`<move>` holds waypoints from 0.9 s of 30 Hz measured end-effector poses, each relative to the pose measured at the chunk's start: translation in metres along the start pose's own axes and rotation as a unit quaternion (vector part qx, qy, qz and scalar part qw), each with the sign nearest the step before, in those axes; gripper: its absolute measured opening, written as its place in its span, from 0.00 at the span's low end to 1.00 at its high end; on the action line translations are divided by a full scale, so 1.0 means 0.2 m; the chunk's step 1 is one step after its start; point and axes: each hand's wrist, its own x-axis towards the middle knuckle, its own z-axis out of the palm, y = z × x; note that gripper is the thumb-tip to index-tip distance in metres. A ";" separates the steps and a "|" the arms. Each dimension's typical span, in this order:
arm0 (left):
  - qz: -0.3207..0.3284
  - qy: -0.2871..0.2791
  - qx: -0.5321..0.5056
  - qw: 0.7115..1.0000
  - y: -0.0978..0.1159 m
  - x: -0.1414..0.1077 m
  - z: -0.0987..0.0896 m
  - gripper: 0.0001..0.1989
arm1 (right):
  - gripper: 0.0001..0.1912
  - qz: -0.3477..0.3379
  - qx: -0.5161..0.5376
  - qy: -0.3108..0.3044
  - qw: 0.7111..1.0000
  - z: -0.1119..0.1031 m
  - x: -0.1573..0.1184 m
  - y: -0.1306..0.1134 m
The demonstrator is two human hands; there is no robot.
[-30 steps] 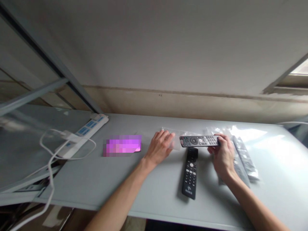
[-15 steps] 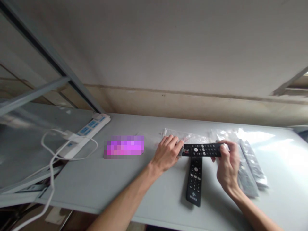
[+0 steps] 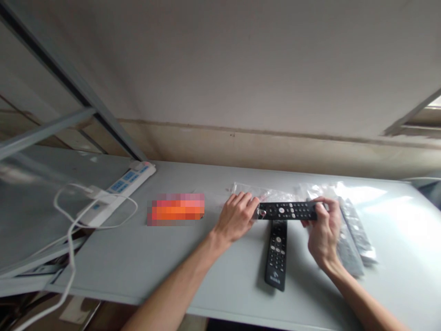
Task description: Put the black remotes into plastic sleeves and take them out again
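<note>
Holding a black remote (image 3: pixel 289 211) in a closed right hand (image 3: pixel 324 227), left hand (image 3: pixel 237 215) curled at its other end, grip hidden, remote stretched sideways, round-button end pointing left

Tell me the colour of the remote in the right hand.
Black, with some white buttons; the remote in the right hand shows best in the head view.

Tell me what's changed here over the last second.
The left hand has moved right, closing the gap to the held remote, and is now at its left end. The right hand still grips the other end; the loose remote and bagged remotes stayed put.
</note>
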 end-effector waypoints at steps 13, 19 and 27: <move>0.137 0.038 0.007 0.990 0.07 -0.01 -0.04 0.15 | 0.17 -0.048 0.021 -0.081 0.995 0.11 -0.23 -0.02; 0.023 0.054 -0.013 0.998 -0.01 -0.02 0.00 0.13 | 0.22 -0.030 0.078 -0.003 0.997 0.05 -0.12 -0.05; 0.056 0.053 -0.010 0.997 0.04 -0.04 -0.03 0.06 | 0.05 -0.158 -0.050 -0.160 0.973 0.07 -0.25 -0.05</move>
